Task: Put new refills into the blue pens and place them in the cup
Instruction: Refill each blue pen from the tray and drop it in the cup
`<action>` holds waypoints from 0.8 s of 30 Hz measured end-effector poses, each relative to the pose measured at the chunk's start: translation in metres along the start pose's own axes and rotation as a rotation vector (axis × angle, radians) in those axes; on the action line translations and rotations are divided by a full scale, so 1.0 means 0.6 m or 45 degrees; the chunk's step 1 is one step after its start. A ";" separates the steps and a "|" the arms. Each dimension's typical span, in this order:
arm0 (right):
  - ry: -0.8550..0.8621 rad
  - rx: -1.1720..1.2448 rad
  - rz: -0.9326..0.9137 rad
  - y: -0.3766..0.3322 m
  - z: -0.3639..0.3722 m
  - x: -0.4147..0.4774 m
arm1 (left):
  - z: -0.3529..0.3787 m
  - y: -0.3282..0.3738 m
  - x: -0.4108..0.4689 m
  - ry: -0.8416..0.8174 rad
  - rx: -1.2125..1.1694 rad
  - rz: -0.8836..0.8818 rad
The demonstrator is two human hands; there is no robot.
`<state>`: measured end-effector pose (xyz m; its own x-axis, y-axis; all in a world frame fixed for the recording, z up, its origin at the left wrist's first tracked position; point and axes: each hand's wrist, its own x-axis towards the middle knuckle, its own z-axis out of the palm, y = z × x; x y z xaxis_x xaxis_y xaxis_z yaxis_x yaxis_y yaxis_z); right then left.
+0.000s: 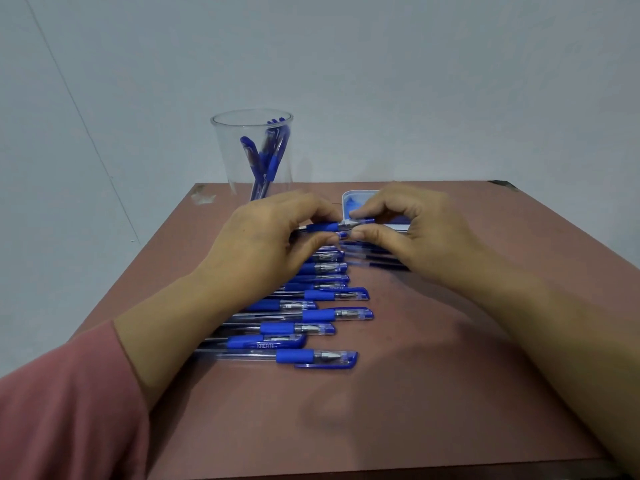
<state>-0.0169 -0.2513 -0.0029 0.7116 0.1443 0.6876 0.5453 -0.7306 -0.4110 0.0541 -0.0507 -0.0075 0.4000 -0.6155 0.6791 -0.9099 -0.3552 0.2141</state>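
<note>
One blue pen [329, 226] was held up over row of pens [311, 315] on worktop [415, 393]. My left grip [277, 233] was curled round barrel and blue rubber part. My right grip [405, 223] pinched tip end with thumb and finger. Good way, I thought: hold barrel firm, turn tip end slow, keep pen flat so small parts did not drop. Thin dark refills [384, 259], I guessed, lay under right grip. Cup [242, 150] stood back left, few pens inside.

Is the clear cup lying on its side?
No, the cup stands upright, with several blue pens inside it.
</note>
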 end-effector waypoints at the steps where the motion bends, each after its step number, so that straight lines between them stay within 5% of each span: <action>1: 0.000 0.003 0.003 0.001 0.001 -0.001 | 0.000 0.000 0.000 -0.010 0.001 0.003; 18: 0.002 -0.149 -0.032 0.000 -0.001 -0.002 | -0.010 0.018 0.003 -0.140 -0.224 -0.172; 24: -0.032 -0.196 0.116 0.018 -0.025 -0.001 | -0.013 0.011 -0.002 -0.198 -0.243 -0.247</action>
<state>-0.0179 -0.2693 0.0012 0.7669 0.0877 0.6358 0.4049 -0.8347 -0.3733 0.0467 -0.0469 -0.0013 0.5669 -0.6545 0.5003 -0.8131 -0.3470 0.4674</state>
